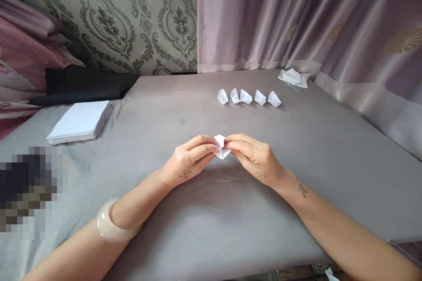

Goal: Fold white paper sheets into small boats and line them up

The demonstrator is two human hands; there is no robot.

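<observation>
A small folded white paper piece (221, 146) is pinched between both hands above the grey cloth-covered table (323, 153). My left hand (189, 160) grips its left side with fingers pressed together. My right hand (253, 156) pinches its right side the same way. Most of the paper is hidden by my fingertips. A pale bangle (110, 228) sits on my left forearm.
Several finished folded paper pieces (249, 97) stand in a row farther back. A stack of white paper sheets (81, 121) lies at the left. A small pile of crumpled white paper (294, 77) rests near the curtain (313, 17). A black cloth (82, 85) lies at the back left.
</observation>
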